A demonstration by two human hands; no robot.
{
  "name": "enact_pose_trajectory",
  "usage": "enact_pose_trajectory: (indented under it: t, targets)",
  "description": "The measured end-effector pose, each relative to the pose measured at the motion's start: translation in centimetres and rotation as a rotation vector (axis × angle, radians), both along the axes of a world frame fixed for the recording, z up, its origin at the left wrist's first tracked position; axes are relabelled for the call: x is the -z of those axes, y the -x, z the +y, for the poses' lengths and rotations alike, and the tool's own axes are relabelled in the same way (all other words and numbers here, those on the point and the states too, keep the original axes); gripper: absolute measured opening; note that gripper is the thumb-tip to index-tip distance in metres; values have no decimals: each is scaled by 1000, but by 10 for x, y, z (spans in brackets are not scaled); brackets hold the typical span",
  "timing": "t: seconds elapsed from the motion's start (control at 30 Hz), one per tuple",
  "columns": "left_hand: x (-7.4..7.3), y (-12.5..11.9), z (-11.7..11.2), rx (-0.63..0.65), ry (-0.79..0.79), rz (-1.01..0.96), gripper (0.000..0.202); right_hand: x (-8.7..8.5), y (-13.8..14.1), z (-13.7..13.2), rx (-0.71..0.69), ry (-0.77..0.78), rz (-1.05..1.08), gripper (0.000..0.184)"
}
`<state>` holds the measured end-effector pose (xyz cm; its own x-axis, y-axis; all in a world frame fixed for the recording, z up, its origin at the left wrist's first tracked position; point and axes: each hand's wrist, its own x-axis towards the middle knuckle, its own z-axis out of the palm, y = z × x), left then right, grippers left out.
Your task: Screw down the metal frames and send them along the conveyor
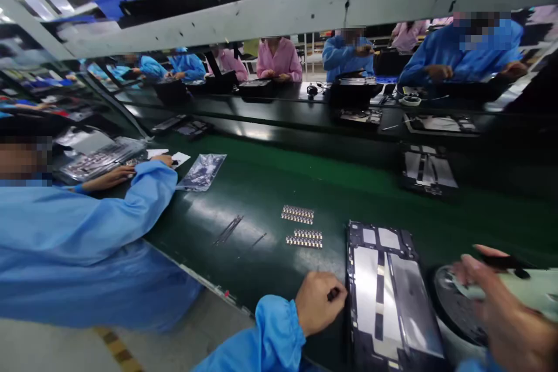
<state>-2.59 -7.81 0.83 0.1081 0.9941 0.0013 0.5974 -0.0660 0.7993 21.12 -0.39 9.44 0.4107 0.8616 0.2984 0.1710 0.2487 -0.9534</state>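
My left hand (320, 302), in a blue sleeve, is closed beside the left edge of an opened tablet (379, 296). A small dark spot shows between its thumb and fingers, too unclear to name. The tablet lies flat, its silver battery panels and black frame exposed. At the right edge my right hand (505, 308), blurred, is wrapped round a pale green handheld tool (534, 288) with a black part on it. Under that hand is a round dish (457, 302) with a dark inside and pale rim, partly hidden by the fingers.
Rows of small metal parts (300, 235) lie left of the tablet, with thin dark strips (229, 229) and a silvery bag (203, 172) farther left. Another opened tablet (429, 168) lies behind. A co-worker's blue sleeve (148, 192) reaches over the bench. A white beam (261, 11) crosses above.
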Motion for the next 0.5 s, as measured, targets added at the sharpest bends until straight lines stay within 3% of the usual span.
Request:
enact_pose_trajectory:
  t: [0.1,0.27,0.5]
  targets:
    - [2,-4,-4,113,-53,-47,16,-1,31,-1,-152,0,162,28]
    - [-1,1,-5,16,-153,-116,20,16,71,9,-365,72,112,25]
    - [1,3,-7,-44,-185,-184,19,20,83,16,-374,86,79,24]
